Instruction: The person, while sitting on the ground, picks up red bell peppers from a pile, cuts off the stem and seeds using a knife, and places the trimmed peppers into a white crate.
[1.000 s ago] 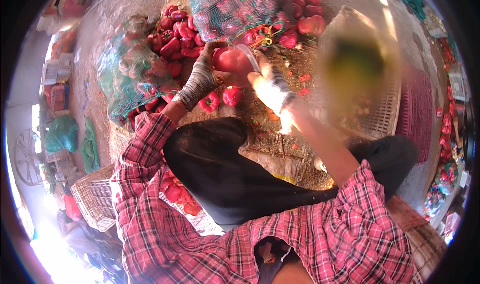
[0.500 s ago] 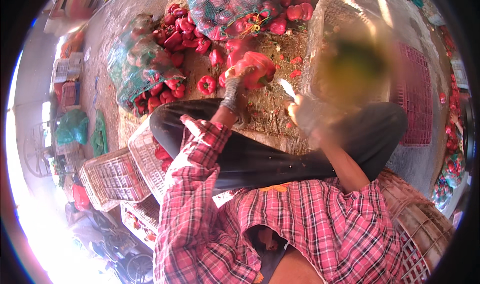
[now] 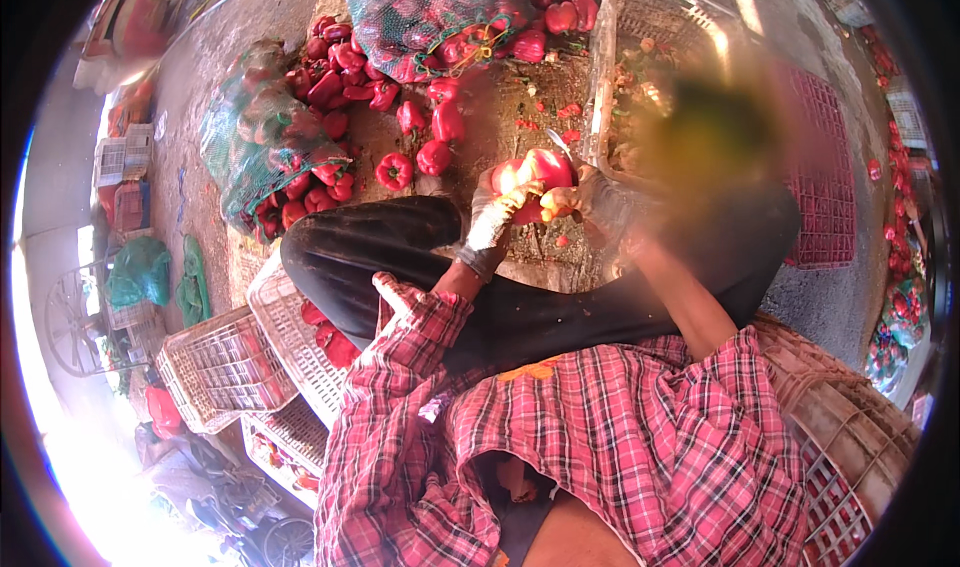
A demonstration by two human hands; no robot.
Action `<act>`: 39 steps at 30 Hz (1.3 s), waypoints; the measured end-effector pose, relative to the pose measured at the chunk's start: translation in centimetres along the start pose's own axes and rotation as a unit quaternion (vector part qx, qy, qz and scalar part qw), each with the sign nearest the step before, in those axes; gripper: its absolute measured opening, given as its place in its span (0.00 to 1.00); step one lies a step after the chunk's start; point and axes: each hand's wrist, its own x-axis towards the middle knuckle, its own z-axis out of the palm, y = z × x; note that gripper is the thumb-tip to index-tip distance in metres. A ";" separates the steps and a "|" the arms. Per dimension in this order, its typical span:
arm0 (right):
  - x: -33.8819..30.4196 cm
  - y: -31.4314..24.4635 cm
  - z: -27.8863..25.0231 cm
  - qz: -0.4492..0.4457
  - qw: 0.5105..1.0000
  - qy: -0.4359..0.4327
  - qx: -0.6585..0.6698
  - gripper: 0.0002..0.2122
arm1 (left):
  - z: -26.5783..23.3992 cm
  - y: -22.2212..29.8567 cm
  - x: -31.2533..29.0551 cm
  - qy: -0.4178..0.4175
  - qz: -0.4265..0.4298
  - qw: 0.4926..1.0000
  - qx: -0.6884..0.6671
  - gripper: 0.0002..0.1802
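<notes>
In front of my crossed legs, my left hand (image 3: 492,212), in a worn pale glove, is closed round a large red bell pepper (image 3: 548,165). My gloved right hand (image 3: 590,205) is closed at the pepper's right side, its fingertips close to those of the left. A small knife (image 3: 562,143) juts up from the right hand, its blade beside the pepper. Part of the right hand is blurred by a smudge on the view. Nearest on the floor are single red peppers (image 3: 394,171), left of my left hand.
Green mesh sacks (image 3: 272,127) of peppers lie beyond my left knee and straight ahead, with loose peppers (image 3: 340,67) between them. A pale crate (image 3: 603,77) holding scraps stands ahead right, a pink crate (image 3: 825,167) farther right. More crates (image 3: 225,362) sit at my left.
My left hand has drawn the pepper nearer and a little right. My right hand has come up to it with the knife, so both hands now meet at the pepper.
</notes>
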 end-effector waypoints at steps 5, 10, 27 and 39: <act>0.9 1.5 -3.1 -0.003 0.996 -0.038 -0.083 0.11 | 1.1 -0.2 0.4 0.011 -0.008 0.999 0.039 0.31; -1.8 -3.2 0.6 0.068 0.976 0.030 -0.203 0.16 | 1.9 -0.1 -0.1 -0.003 -0.012 0.999 0.053 0.16; -0.8 -3.7 -6.3 -0.241 0.944 0.158 -0.163 0.25 | 1.4 0.9 2.6 -0.111 -0.002 0.991 -0.073 0.22; 1.4 -1.2 0.5 0.054 0.811 0.030 -0.582 0.17 | -0.5 -3.2 2.9 0.000 -0.104 0.989 -0.107 0.12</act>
